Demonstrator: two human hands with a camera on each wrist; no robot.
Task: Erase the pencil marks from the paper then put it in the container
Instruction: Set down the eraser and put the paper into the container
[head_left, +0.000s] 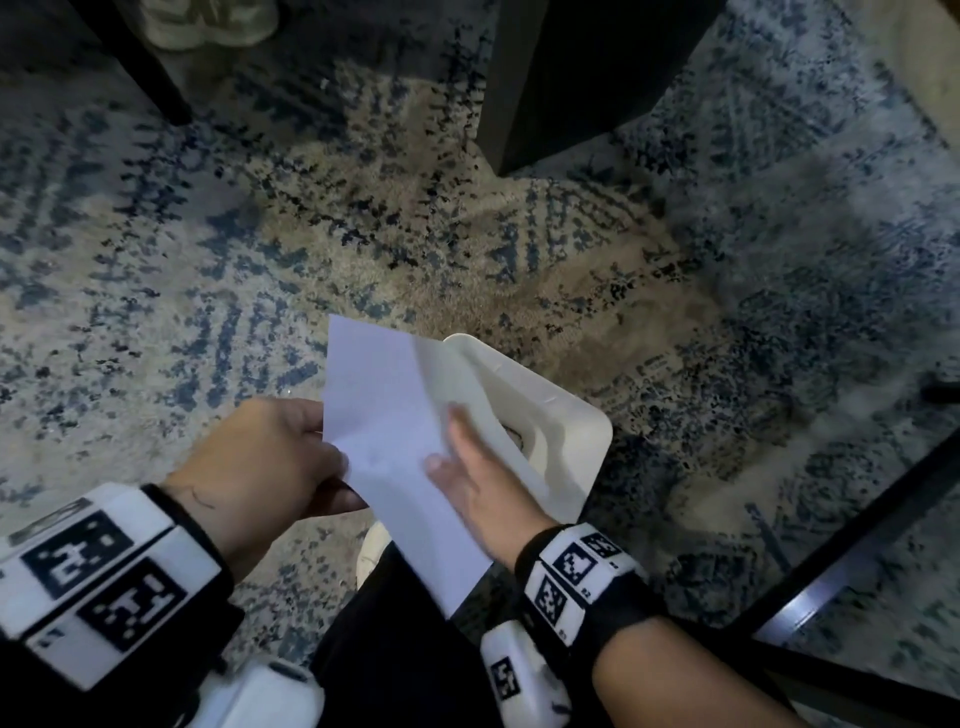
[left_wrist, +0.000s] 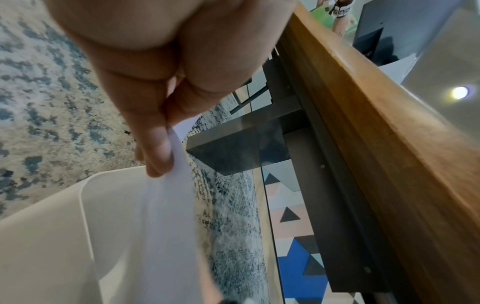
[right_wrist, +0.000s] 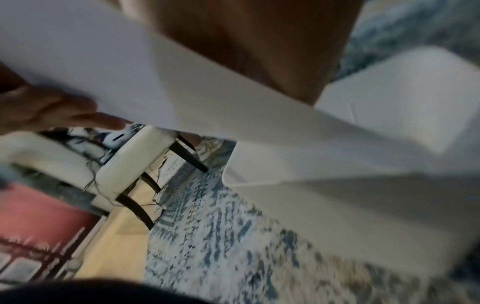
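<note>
A white sheet of paper (head_left: 395, 431) hangs tilted over a white lidded container (head_left: 566, 421) that stands on the rug. My left hand (head_left: 348, 483) pinches the sheet's left edge between thumb and fingers; the left wrist view shows that pinch (left_wrist: 166, 144) on the paper (left_wrist: 168, 205) above the container (left_wrist: 52, 236). My right hand (head_left: 447, 441) lies over the sheet's right edge, fingers straight and thumb on top. In the right wrist view the paper (right_wrist: 155, 82) runs across my right palm (right_wrist: 246, 41) and hides the fingers. The container (right_wrist: 389, 107) is just beyond. No pencil marks are readable.
A blue and beige patterned rug (head_left: 467, 249) covers the floor. A dark furniture block (head_left: 571, 78) stands behind the container, and a dark table leg (head_left: 857, 519) slants at the right. A wooden table edge (left_wrist: 376, 144) is overhead. A white stool (right_wrist: 124, 160) stands to the left.
</note>
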